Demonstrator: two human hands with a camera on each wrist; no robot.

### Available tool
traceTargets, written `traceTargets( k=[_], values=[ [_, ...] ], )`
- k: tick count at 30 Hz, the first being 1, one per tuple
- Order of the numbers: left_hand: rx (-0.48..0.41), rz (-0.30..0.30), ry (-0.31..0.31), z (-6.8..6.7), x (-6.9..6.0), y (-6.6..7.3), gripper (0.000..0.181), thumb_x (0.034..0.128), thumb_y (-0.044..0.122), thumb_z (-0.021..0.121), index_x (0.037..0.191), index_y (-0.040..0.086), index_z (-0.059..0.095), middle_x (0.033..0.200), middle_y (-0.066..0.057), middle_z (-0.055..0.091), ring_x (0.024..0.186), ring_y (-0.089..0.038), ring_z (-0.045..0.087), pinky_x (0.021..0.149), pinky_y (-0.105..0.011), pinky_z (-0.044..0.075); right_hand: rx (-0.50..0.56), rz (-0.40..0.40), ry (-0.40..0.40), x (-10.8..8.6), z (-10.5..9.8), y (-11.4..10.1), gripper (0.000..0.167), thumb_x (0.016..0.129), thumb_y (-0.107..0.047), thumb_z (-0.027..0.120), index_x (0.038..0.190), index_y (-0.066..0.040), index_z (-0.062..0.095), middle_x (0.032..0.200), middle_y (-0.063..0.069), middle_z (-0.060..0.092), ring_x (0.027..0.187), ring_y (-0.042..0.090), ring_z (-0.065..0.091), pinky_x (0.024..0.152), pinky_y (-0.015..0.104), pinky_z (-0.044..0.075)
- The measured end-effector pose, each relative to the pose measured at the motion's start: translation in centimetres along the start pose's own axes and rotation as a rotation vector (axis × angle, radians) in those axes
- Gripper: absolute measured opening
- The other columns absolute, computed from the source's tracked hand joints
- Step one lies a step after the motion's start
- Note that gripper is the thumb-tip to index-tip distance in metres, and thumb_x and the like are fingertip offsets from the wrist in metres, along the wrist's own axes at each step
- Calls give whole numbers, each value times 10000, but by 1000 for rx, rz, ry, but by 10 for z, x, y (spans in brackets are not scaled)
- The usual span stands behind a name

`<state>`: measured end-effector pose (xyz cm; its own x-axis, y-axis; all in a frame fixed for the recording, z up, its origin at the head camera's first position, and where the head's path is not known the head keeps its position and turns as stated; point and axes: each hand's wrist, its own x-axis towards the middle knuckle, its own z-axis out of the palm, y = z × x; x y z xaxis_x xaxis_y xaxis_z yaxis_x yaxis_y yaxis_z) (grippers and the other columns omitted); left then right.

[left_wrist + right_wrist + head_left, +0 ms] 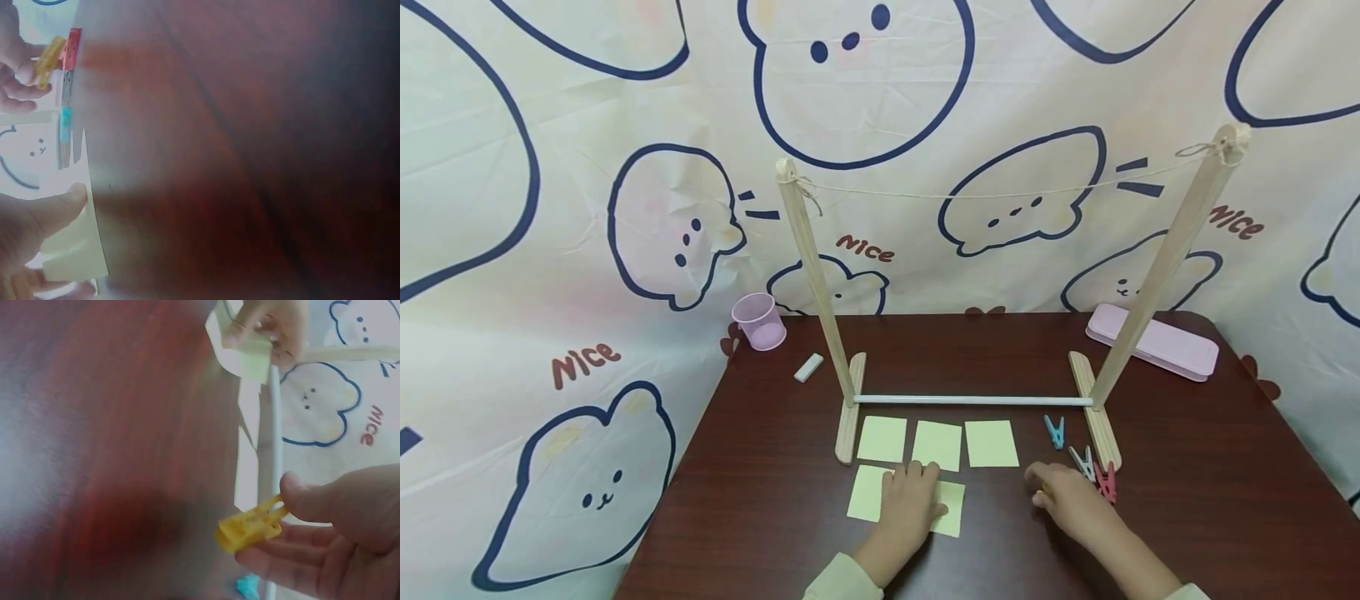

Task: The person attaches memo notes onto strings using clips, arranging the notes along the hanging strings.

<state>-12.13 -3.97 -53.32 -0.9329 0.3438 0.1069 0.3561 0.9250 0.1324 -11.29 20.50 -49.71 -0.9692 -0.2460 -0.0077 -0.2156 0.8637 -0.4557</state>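
Observation:
My left hand (pixel 908 500) pinches a pale yellow sticky note (pixel 951 510), its thumb (pixel 65 206) lying on the paper and part of the note covered by the hand. Beside it is another sticky note (pixel 865 493), and three more, one of them the middle note (pixel 937 446), form a row behind. My right hand (pixel 1078 500) holds a yellow clothespin (pixel 250 528) between thumb and fingers. Close to that hand lie a blue clothespin (pixel 1055 432), a white clothespin (pixel 1083 463) and a red clothespin (pixel 1106 482).
A wooden frame with a left post (pixel 816 283), a right post (pixel 1168 267) and a white crossbar (pixel 973 401) stands behind the notes. A string (pixel 1000 195) joins the post tops. Further back are a pink cup (pixel 760 322), a white eraser (pixel 808 367) and a pink case (pixel 1157 343).

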Motion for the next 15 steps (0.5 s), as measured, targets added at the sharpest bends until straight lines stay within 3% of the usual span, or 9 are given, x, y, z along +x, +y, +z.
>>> traceTargets(
  k=[2, 4, 8, 11, 15],
  values=[
    [-60, -12, 9, -1, 0, -1, 419, 661, 373, 765, 947, 162, 543, 835, -16, 606, 655, -156, 540, 558, -263, 392, 43, -13, -1, 0, -6, 1, 250, 748, -41, 733, 955, -122, 617, 841, 28, 624, 774, 193, 593, 642, 376, 492],
    [-193, -19, 15, -4, 1, -2, 317, 675, 267, 783, 871, 145, 565, 795, -17, 643, 613, -130, 571, 525, -238, 431, 98, -26, -10, 1, -14, 4, 281, 756, -35, 723, 1003, -111, 615, 865, 58, 648, 771, 198, 604, 639, 372, 499],
    [-577, -68, -51, -16, 7, -5, 136, 717, 96, 768, 794, 90, 657, 749, -4, 655, 627, -82, 572, 546, -220, 491, 200, -33, -28, 3, -35, 8, 339, 774, -41, 712, 1087, -108, 602, 915, 108, 667, 779, 213, 626, 627, 372, 513],
    [-795, -128, -123, -29, 16, -7, 127, 745, 133, 760, 824, 57, 697, 749, 5, 645, 621, -68, 552, 543, -234, 494, 238, -43, -46, 6, -52, 9, 338, 796, -81, 706, 1111, -126, 593, 971, 120, 657, 796, 205, 616, 620, 351, 509],
    [-1041, -194, -167, -46, 29, -8, 203, 759, 171, 765, 856, 10, 689, 703, -22, 630, 566, -129, 603, 492, -294, 530, 261, -107, -20, 11, -73, 5, 322, 807, -103, 703, 1111, -131, 599, 1030, 110, 643, 827, 209, 615, 620, 308, 512]
  ],
)
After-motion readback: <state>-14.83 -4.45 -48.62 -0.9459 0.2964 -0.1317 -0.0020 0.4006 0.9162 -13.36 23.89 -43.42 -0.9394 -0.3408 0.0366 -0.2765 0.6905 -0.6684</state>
